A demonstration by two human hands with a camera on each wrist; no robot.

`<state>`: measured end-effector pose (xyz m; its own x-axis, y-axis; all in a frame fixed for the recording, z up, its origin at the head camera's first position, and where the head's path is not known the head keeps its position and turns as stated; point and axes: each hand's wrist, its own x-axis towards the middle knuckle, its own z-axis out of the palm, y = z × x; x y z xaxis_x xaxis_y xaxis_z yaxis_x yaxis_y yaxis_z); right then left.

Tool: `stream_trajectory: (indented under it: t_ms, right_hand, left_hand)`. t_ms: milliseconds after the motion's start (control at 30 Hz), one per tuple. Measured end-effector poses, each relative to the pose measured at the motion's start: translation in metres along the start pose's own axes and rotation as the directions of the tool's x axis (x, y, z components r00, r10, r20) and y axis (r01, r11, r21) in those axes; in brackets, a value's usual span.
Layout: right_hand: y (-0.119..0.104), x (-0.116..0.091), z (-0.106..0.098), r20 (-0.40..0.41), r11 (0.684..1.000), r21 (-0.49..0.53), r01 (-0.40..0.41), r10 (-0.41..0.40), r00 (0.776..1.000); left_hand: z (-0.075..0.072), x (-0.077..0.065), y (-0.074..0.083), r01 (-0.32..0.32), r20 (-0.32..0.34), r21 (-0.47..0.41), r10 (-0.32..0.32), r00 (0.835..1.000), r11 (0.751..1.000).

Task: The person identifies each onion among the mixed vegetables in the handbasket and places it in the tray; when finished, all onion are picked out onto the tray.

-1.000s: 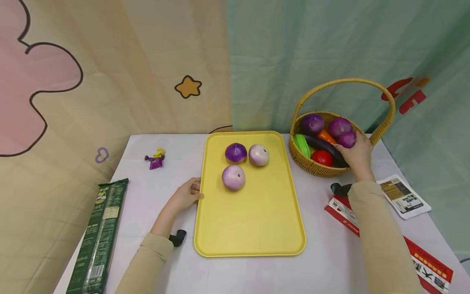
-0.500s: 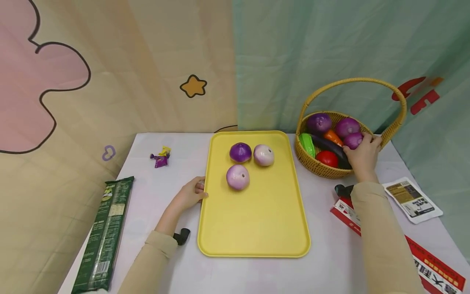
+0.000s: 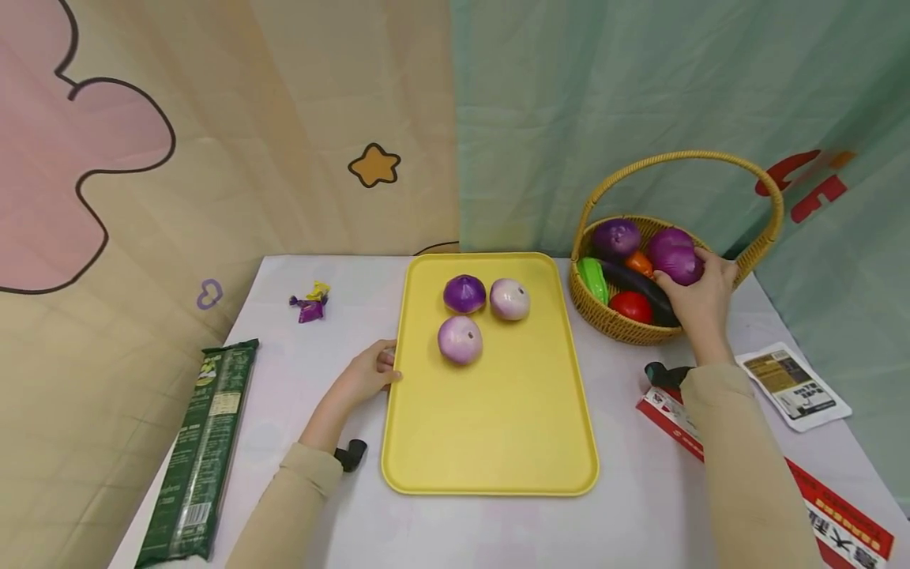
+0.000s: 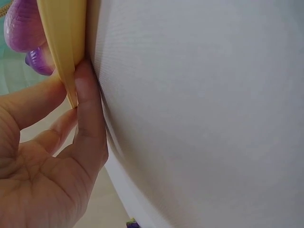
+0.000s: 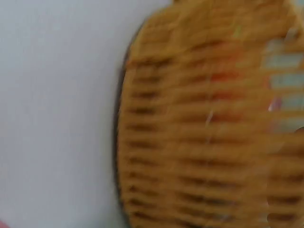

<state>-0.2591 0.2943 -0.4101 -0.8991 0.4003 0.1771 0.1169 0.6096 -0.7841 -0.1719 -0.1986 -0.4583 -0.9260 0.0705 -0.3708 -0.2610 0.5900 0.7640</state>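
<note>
My left hand (image 3: 366, 374) pinches the left edge of a yellow tray (image 3: 490, 427); in the left wrist view the thumb and fingers (image 4: 90, 102) lie on opposite sides of the rim. Three onions rest on the tray: a dark purple onion (image 3: 464, 294), a pale onion (image 3: 509, 299) and a pinkish onion (image 3: 460, 340). Reaching over the front right of a wicker basket (image 3: 604, 318), my right hand (image 3: 702, 307) grips a purple onion (image 3: 679, 265) between thumb and fingers. The right wrist view holds only the blurred basket wall (image 5: 190, 142).
In the basket lie an eggplant (image 3: 636, 284), a tomato (image 3: 631, 307), a green vegetable (image 3: 593, 279) and more purple ones. A green packet (image 3: 202, 458) and wrapped candies (image 3: 311, 307) are at left. A red box (image 3: 839, 514) and a white pouch (image 3: 795, 387) flank the right sleeve.
The right hand's fingers have closed around the onion, which has shifted slightly left against the larger one behind it. The left hand keeps its hold on the tray.
</note>
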Motion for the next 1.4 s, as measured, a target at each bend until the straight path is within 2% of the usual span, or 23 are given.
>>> stream_trajectory:
  t_ms: [200,333,467,600,833,900,967,1100,1200,1400]
  right_hand:
    - [-0.038,-0.031,0.011,0.107,0.993,0.108,0.037,-0.048,0.993]
    - [-0.059,-0.056,0.025,0.228,0.982,0.181,0.054,-0.095,0.969]
    - [-0.07,-0.075,0.044,0.381,0.97,0.239,0.037,-0.128,0.916]
    - [-0.071,-0.089,0.065,0.504,0.97,0.244,-0.018,-0.111,0.856]
    - [-0.067,-0.112,0.094,0.644,0.981,0.19,-0.021,-0.109,0.757]
    - [-0.068,-0.117,0.102,0.661,0.983,0.182,-0.006,-0.118,0.741]
    - [-0.068,-0.121,0.109,0.661,0.985,0.174,0.001,-0.118,0.741]
    - [-0.067,-0.124,0.121,0.616,0.987,0.158,0.03,-0.122,0.778]
    - [-0.068,-0.126,0.127,0.59,0.988,0.145,0.053,-0.129,0.797]
    - [-0.068,-0.128,0.127,0.591,0.989,0.132,0.06,-0.127,0.796]
  left_hand:
    - [-0.001,-0.001,0.0,0.005,0.005,-0.004,-0.005,1.0,1.0]
    - [-0.003,-0.001,0.0,0.01,0.007,-0.003,-0.01,1.0,1.0]
    - [-0.003,0.0,0.0,0.013,0.007,0.003,-0.013,1.0,1.0]
    - [-0.003,0.002,0.0,0.0,0.013,-0.001,0.0,1.0,1.0]
    - [-0.003,0.003,0.001,0.001,0.024,-0.003,-0.001,1.0,1.0]
    - [-0.003,0.003,0.001,0.001,0.019,0.003,-0.001,1.0,1.0]
    - [-0.004,0.003,0.001,0.002,0.014,0.0,-0.002,1.0,1.0]
    - [-0.004,0.003,0.001,-0.001,0.023,-0.006,0.001,1.0,1.0]
    - [-0.004,0.003,0.001,-0.005,0.025,-0.008,0.005,1.0,1.0]
    - [-0.004,0.002,0.0,-0.005,0.023,0.002,0.005,1.0,1.0]
